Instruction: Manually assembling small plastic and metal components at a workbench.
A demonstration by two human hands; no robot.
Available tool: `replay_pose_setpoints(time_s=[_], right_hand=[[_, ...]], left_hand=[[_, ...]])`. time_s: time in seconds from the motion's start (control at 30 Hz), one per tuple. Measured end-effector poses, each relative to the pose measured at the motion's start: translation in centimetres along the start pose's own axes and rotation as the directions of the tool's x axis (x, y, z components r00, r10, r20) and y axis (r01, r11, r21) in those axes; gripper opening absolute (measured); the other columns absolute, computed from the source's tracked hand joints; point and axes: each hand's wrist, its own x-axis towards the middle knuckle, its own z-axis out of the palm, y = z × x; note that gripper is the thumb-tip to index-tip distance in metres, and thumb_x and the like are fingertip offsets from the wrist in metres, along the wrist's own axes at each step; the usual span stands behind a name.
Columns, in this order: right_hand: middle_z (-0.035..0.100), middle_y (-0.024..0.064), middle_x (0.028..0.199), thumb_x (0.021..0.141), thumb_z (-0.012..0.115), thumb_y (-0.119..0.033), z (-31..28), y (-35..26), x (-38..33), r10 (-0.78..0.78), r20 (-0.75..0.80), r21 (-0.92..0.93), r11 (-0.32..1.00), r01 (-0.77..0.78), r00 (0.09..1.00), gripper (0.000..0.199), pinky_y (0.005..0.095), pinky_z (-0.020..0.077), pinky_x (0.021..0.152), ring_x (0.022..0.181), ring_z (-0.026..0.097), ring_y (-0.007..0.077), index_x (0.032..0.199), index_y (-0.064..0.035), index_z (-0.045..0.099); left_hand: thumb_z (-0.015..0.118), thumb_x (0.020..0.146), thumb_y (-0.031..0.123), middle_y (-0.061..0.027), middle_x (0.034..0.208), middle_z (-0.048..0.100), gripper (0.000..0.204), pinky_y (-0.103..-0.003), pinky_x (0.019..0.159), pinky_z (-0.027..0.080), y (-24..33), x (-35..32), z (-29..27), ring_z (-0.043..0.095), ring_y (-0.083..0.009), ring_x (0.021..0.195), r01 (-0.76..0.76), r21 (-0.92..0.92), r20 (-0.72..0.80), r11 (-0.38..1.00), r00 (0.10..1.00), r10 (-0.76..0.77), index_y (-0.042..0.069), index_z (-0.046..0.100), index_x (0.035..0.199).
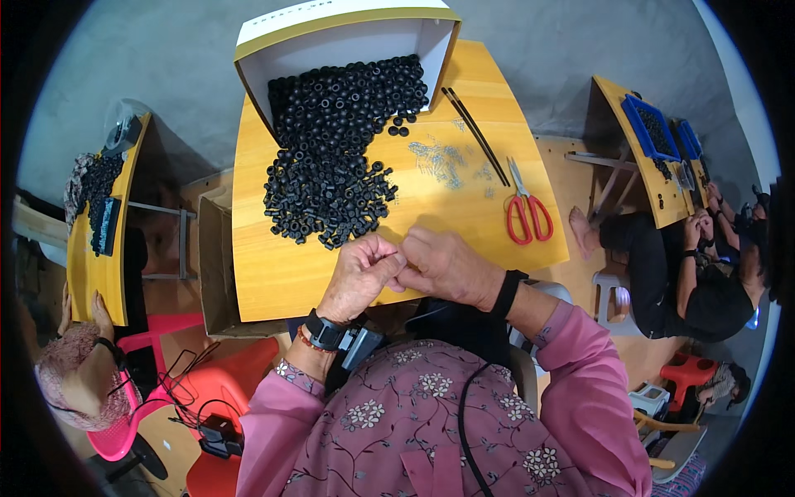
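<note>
Both my hands meet over the near edge of the yellow wooden table (277,277). My left hand (356,277) and my right hand (455,267) are closed in pinches, fingertips touching. Whatever lies between them is hidden or too small to make out. Just beyond my left hand spreads a heap of small black ring-shaped and short tubular parts (327,199). It runs back into a white box with a gold edge (348,29), tipped on its side. Small silvery metal pieces (439,161) lie scattered beyond my right hand. Red-handled scissors (522,192) rest to the right.
Two thin black sticks (476,137) lie side by side behind the scissors. A cardboard box (217,265) stands against the table's left side. People work at side tables (122,240) left and right. A red chair (240,377) with black cables is at my left.
</note>
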Motion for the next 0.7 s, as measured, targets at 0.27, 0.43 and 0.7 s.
replay_pose_setpoints(time_s=[0.27,0.43,0.7], right_hand=[[0.056,0.0122,0.081,0.085,0.072,-0.023,0.2,-0.1,-0.18,0.036,-0.074,0.144,0.989,-0.025,0.997,0.026,0.0442,0.0494,0.061,0.07,0.061,0.0337,0.091,-0.004,0.056],[0.056,0.0125,0.076,0.084,0.071,-0.022,0.05,0.23,-0.79,0.115,-0.098,0.138,0.985,-0.1,0.989,0.024,0.0437,0.0498,0.061,0.073,0.062,0.0329,0.085,-0.003,0.056],[0.056,0.012,0.081,0.083,0.069,-0.022,0.28,0.36,-0.45,0.004,-0.075,0.025,1.0,-0.002,0.997,0.025,0.0431,0.0506,0.061,0.072,0.062,0.0329,0.088,-0.0026,0.055]], left_hand=[[0.065,0.097,0.01,-0.006,0.084,0.068,0.013,-0.025,0.064,0.056,-0.48,0.18,-0.33,0.065,-0.011,0.069,0.004,-0.1,0.009,0.995,1.0,-0.003,-0.002,0.064,0.097],[0.06,0.099,0.009,-0.0064,0.086,0.069,0.012,-0.026,0.066,0.056,-0.11,-0.13,-0.33,0.067,-0.0127,0.07,0.037,-0.109,0.03,0.993,0.999,-0.034,-0.002,0.064,0.103],[0.057,0.1,0.009,-0.0089,0.085,0.07,0.014,-0.025,0.068,0.055,0.09,-0.28,-0.07,0.066,-0.0129,0.072,0.042,0.08,0.05,0.996,0.998,-0.046,-0.004,0.063,0.101]])
